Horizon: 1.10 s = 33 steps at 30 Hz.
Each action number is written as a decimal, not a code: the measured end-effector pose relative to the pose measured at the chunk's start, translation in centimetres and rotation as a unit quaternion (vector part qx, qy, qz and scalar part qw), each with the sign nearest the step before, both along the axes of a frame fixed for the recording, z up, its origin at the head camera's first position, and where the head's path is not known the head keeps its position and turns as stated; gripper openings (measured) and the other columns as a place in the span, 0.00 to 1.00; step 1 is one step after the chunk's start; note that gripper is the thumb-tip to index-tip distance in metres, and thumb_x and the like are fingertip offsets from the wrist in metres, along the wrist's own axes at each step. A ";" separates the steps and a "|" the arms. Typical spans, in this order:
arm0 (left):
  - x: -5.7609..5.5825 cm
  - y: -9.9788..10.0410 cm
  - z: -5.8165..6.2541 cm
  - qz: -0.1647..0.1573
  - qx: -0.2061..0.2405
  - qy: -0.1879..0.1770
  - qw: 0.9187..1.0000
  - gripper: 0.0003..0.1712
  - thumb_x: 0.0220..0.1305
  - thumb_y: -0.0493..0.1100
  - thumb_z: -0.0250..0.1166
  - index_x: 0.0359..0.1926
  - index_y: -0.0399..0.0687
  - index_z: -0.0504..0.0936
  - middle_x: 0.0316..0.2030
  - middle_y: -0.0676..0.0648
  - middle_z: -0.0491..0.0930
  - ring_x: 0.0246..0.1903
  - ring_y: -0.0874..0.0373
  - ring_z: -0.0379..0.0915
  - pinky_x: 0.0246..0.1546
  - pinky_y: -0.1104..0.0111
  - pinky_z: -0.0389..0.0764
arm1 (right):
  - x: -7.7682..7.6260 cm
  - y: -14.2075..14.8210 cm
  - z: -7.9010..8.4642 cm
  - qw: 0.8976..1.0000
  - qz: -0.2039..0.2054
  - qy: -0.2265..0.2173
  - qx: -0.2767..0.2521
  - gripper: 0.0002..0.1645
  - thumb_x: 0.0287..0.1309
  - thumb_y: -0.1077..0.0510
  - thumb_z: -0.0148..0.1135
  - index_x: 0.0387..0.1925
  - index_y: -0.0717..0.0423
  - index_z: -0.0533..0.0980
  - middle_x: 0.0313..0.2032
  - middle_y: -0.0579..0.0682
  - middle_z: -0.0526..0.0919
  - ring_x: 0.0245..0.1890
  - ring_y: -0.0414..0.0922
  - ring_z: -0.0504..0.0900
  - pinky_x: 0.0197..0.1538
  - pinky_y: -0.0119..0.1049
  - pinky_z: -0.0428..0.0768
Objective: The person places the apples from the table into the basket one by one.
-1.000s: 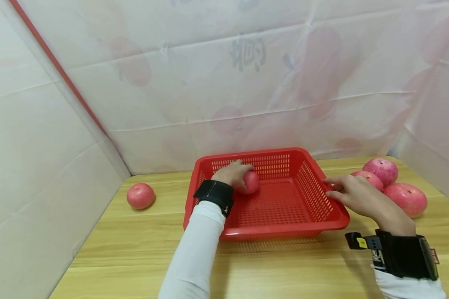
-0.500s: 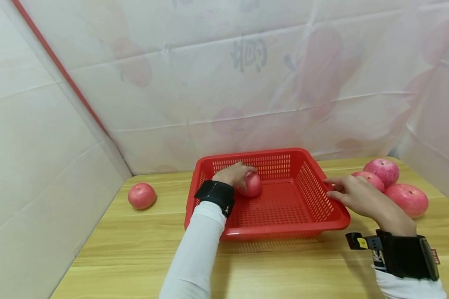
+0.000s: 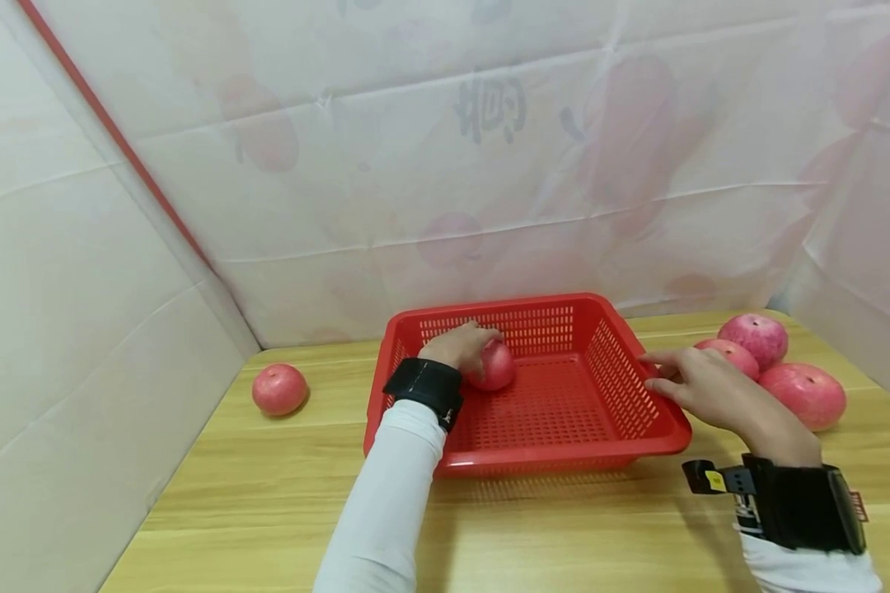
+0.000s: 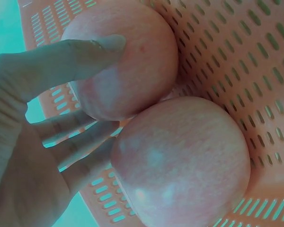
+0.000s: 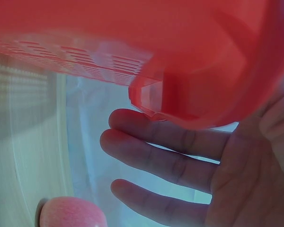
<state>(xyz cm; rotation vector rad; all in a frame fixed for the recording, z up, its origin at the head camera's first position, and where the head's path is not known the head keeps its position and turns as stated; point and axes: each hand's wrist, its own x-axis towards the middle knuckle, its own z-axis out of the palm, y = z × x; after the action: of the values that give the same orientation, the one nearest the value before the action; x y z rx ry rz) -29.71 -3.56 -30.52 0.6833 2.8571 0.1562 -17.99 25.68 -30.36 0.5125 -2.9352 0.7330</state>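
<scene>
One apple (image 4: 139, 71) lies gripped in the left hand (image 4: 33, 165), another apple (image 4: 182, 163) beside it.

Room opens inside the red basket (image 3: 564, 455), right of the left hand (image 3: 456, 346), and on the near-left worktop (image 3: 215, 511). Rightward, three apples (image 3: 804, 397) crowd behind the right hand (image 3: 704, 387).

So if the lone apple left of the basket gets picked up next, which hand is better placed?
Likely the left hand: it is closer to the lone apple, though it must first release the held apple. The right hand is across the basket, at its opposite rim.
</scene>
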 end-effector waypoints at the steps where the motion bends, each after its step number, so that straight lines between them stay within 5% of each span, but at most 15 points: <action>1: 0.0 0.0 0.0 0.001 0.000 0.000 1.000 0.41 0.44 0.39 0.70 0.60 0.68 0.66 0.55 0.48 0.66 0.45 0.53 0.64 0.42 0.56 0.76 | 0.0 0.0 0.0 1.000 0.001 0.001 0.001 0.23 0.51 0.64 0.61 0.49 0.72 0.71 0.29 0.55 0.82 0.23 0.40 0.76 0.27 0.40 0.81; 12: 0.1 -0.1 0.1 0.011 0.016 0.000 1.000 0.40 0.43 0.39 0.70 0.59 0.69 0.67 0.52 0.50 0.66 0.43 0.53 0.64 0.39 0.57 0.76 | -0.1 0.1 0.1 1.000 0.004 0.004 0.003 0.23 0.51 0.64 0.61 0.49 0.71 0.71 0.29 0.55 0.82 0.25 0.41 0.77 0.29 0.42 0.81; 17: 0.1 0.0 0.5 0.007 0.009 -0.002 1.000 0.43 0.46 0.42 0.69 0.63 0.68 0.61 0.57 0.49 0.65 0.50 0.53 0.62 0.46 0.54 0.74 | -0.1 0.2 0.1 1.000 0.005 0.001 0.001 0.23 0.51 0.64 0.61 0.49 0.72 0.71 0.29 0.55 0.82 0.25 0.41 0.77 0.29 0.42 0.81; 27: 0.6 -1.4 3.2 -0.021 -0.003 0.039 0.999 0.39 0.53 0.49 0.64 0.65 0.60 0.59 0.60 0.46 0.63 0.55 0.52 0.58 0.50 0.52 0.71 | 0.0 0.3 -0.1 1.000 0.004 -0.005 -0.005 0.23 0.51 0.63 0.60 0.49 0.72 0.70 0.29 0.55 0.82 0.24 0.40 0.77 0.29 0.42 0.81; 33: 0.5 -2.8 4.5 -0.021 0.013 0.054 0.998 0.41 0.49 0.45 0.67 0.65 0.59 0.59 0.56 0.46 0.66 0.49 0.55 0.62 0.39 0.62 0.77 | -0.1 0.5 0.0 1.000 0.001 -0.002 -0.002 0.23 0.52 0.64 0.60 0.49 0.72 0.70 0.30 0.56 0.82 0.25 0.41 0.77 0.29 0.42 0.81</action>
<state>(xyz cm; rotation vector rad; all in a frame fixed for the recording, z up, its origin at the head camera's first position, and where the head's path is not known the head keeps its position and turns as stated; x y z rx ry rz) -29.17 -6.36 -26.07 0.7808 2.9451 0.1562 -18.14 26.16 -30.32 0.5157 -2.9358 0.7417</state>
